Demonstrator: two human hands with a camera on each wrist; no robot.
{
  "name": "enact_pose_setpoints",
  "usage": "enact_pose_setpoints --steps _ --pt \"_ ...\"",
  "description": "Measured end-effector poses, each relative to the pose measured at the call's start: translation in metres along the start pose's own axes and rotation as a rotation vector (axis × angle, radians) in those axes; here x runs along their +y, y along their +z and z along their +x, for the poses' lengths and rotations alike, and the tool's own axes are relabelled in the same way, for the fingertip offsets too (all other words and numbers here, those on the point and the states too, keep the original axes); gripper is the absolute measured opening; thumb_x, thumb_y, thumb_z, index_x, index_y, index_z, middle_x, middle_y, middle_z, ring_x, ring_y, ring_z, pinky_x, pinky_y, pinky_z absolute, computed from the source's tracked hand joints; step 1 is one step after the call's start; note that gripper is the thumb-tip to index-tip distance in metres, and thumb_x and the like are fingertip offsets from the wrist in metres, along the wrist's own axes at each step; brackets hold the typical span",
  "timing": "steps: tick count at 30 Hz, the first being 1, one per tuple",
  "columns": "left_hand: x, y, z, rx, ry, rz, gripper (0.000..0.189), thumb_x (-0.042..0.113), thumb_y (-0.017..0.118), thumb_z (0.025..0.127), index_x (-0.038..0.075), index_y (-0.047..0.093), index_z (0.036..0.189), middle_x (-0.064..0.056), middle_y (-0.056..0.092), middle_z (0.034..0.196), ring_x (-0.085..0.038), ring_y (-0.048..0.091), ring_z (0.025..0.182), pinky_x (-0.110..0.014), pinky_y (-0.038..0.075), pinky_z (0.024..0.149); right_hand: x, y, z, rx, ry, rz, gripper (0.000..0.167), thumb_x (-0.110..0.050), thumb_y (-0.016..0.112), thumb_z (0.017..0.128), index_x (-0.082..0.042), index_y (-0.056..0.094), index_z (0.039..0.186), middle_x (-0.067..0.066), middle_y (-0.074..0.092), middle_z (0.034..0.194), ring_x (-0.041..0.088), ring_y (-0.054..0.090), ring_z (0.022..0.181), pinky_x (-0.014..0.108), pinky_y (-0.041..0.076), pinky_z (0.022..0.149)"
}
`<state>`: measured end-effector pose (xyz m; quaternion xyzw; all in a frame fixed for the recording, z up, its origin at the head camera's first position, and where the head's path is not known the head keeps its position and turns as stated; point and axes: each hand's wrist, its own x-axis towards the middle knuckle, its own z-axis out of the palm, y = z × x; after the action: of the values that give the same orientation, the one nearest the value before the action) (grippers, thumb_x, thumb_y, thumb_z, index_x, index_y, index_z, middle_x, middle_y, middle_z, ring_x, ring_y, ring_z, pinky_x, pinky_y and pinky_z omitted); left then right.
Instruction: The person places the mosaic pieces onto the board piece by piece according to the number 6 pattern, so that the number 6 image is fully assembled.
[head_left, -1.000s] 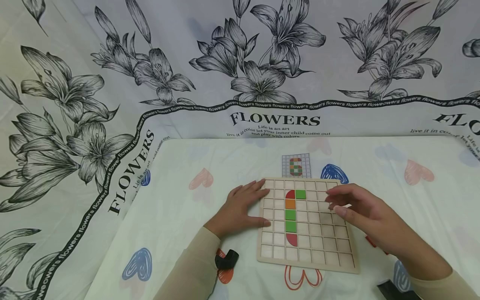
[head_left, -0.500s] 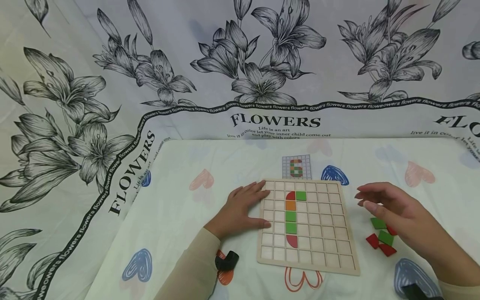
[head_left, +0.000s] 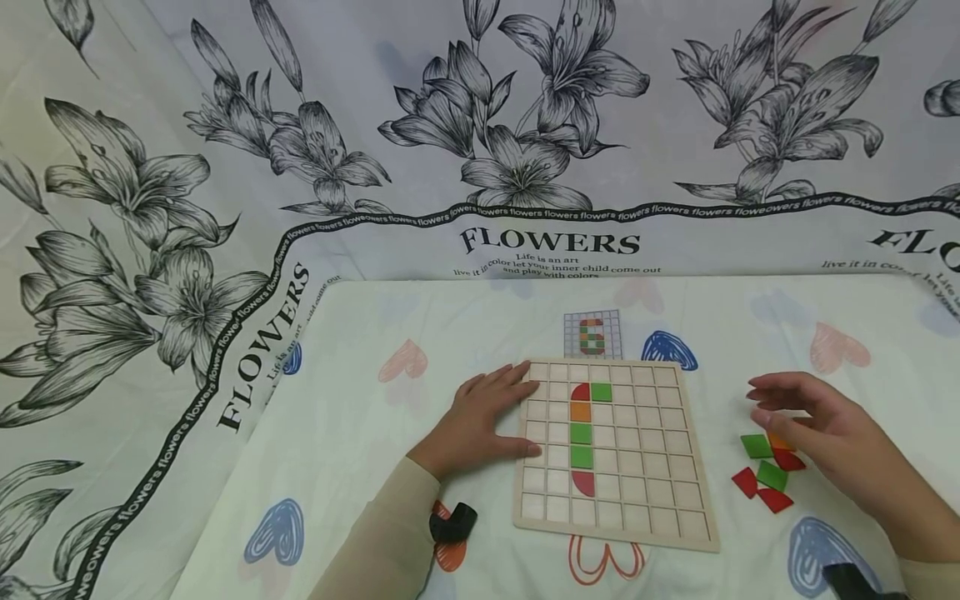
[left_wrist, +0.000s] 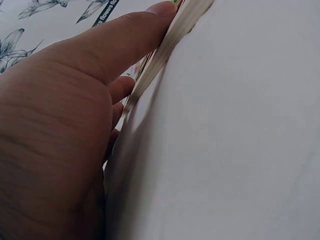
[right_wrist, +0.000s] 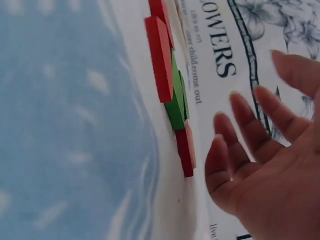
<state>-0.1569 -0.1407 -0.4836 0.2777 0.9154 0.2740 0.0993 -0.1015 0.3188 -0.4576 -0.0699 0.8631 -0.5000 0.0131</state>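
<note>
And here's the right hand (head_left: 832, 429), out at three o'clock from the board, arching over the far end of the loose pile! Fingers loosely bent and spread, nothing visible in their grasp; the wrist view shows a gap beside the nearest blocks. The step in hand looks like choosing a tile; the next move, I'd judge, calls for a dip and a fine thumb-and-finger pinch on one thin edge, without scattering its neighbours.

Over at nine o'clock, the left hand (head_left: 480, 417) lies spread along the grid board (head_left: 712, 525), thumb over its rim, fingertips by the ten o'clock corner, apparently steadying it.

What a neat board: pale, wood-like, square, thin raised strips parting shallow cells. From its centre toward eleven o'clock sits the top of a column: red rounded-corner tile (head_left: 581, 392), orange square (head_left: 581, 411), two green squares (head_left: 581, 444), then a red quarter-round (head_left: 583, 483); one more green tile (head_left: 602, 392) butts up at the top.

The pile? Chunky, flat, smooth-looking blocks: red tiles (head_left: 775, 499), green tiles (head_left: 772, 476), and an orange tile (head_left: 780, 442) half hidden under the hand. At twelve o'clock, a thin gridded card (head_left: 592, 334) shows a blocky 6. Beneath it all, softly creased, heart-printed cloth (head_left: 360, 433).
</note>
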Motion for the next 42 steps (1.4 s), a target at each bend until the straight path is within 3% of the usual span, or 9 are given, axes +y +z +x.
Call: enact_pose_setpoints --steps 4,11,17,24,33,37,42 --pt "0.000 0.000 0.000 -0.002 -0.007 -0.002 0.092 0.067 0.078 0.091 0.029 0.046 0.168 0.015 0.019 0.179 -0.005 0.009 0.162 -0.049 0.010 0.129 0.011 -0.002 0.001 -0.020 0.086 -0.045 0.041 -0.018 0.069 0.110 -0.003 0.057 0.146 -0.011 0.069 0.123 0.005 0.070 0.098 0.022 0.060 0.075" --pt "-0.002 0.002 0.000 -0.002 -0.008 -0.004 0.092 0.069 0.077 0.091 0.030 0.046 0.168 0.016 0.019 0.178 -0.005 0.009 0.162 -0.049 0.011 0.129 0.025 -0.006 0.003 -0.061 0.147 -0.115 0.043 -0.025 0.076 0.106 -0.004 0.063 0.142 -0.012 0.072 0.123 0.005 0.070 0.094 0.022 0.059 0.074" --pt "-0.004 0.003 0.001 0.001 -0.004 0.004 0.093 0.071 0.076 0.091 0.031 0.045 0.169 0.018 0.017 0.178 -0.004 0.008 0.162 -0.049 0.011 0.129 0.033 -0.011 0.002 -0.108 0.118 -0.120 0.040 -0.020 0.079 0.103 -0.005 0.066 0.138 -0.007 0.070 0.128 -0.002 0.066 0.101 0.015 0.054 0.079" --pt "-0.007 0.004 0.002 -0.002 -0.003 0.018 0.094 0.074 0.075 0.091 0.032 0.044 0.169 0.019 0.016 0.178 -0.002 0.007 0.162 -0.047 0.011 0.129 0.039 -0.009 0.003 -0.117 -0.073 -0.224 0.041 -0.009 0.090 0.090 -0.013 0.073 0.127 -0.006 0.060 0.128 -0.004 0.052 0.111 0.005 0.036 0.090" --pt "-0.007 0.003 0.001 -0.009 -0.014 0.019 0.093 0.073 0.075 0.091 0.033 0.043 0.169 0.021 0.015 0.178 -0.001 0.006 0.161 -0.046 0.009 0.129 0.039 -0.005 0.004 -0.100 -0.134 -0.235 0.029 -0.004 0.089 0.089 -0.019 0.075 0.110 -0.005 0.061 0.118 0.002 0.054 0.102 0.005 0.039 0.089" --pt "-0.006 0.003 0.001 -0.007 -0.014 0.018 0.093 0.072 0.076 0.091 0.033 0.044 0.169 0.021 0.015 0.178 -0.001 0.006 0.161 -0.046 0.009 0.129 0.037 -0.004 0.003 -0.093 -0.120 -0.248 0.028 -0.004 0.088 0.090 -0.018 0.074 0.110 -0.002 0.063 0.116 0.003 0.055 0.100 0.006 0.039 0.088" --pt "-0.004 0.002 0.001 -0.009 -0.016 0.011 0.093 0.072 0.076 0.091 0.033 0.043 0.169 0.020 0.016 0.178 -0.001 0.006 0.161 -0.045 0.009 0.129 0.033 -0.004 0.002 -0.093 -0.003 -0.286 0.025 -0.010 0.085 0.095 -0.012 0.074 0.118 0.003 0.067 0.113 0.006 0.058 0.091 0.014 0.048 0.076"
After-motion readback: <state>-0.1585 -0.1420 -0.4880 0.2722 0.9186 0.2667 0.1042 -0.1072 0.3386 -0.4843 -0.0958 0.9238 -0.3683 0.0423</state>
